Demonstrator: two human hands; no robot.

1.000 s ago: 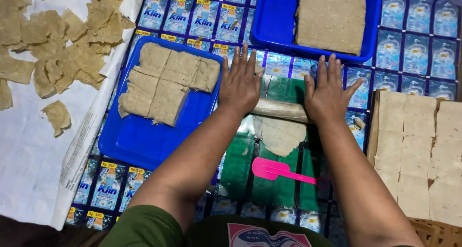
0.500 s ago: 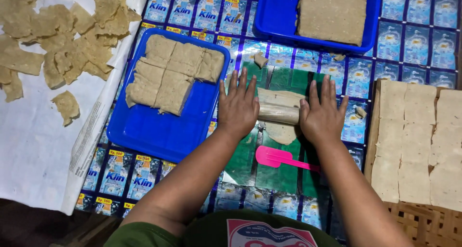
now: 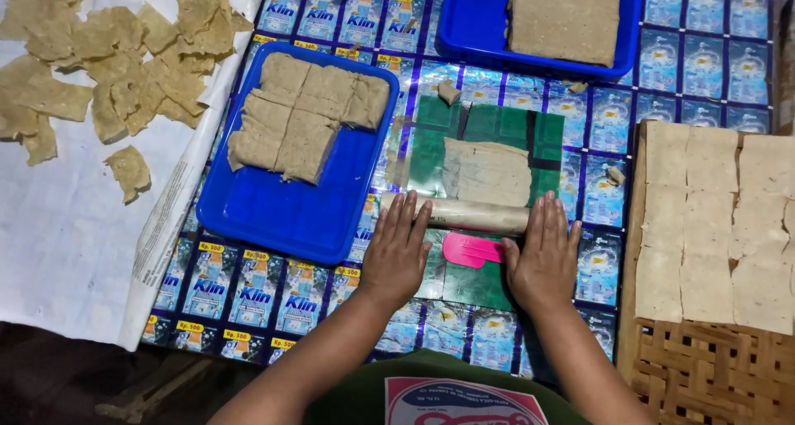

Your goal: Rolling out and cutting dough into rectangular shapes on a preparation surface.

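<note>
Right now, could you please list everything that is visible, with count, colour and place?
rolling pin: one, pale, under both palms
flattened dough: one, beige, on green sheet
green sheet: one, centre
scraper: one, pink, between the hands
near tray: one, blue, holds dough blocks, left
far tray: one, blue, holds a slab, top
thin pieces: many, tan, on white paper, far left
rolled sheets: several, cream, woven mat, right
left hand: on pin
right hand: on pin

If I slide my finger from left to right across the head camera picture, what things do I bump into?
Torn thin pieces on white paper → blue tray with cut squares → left hand → pink scraper → right hand → woven tray with pale flat squares.
</note>
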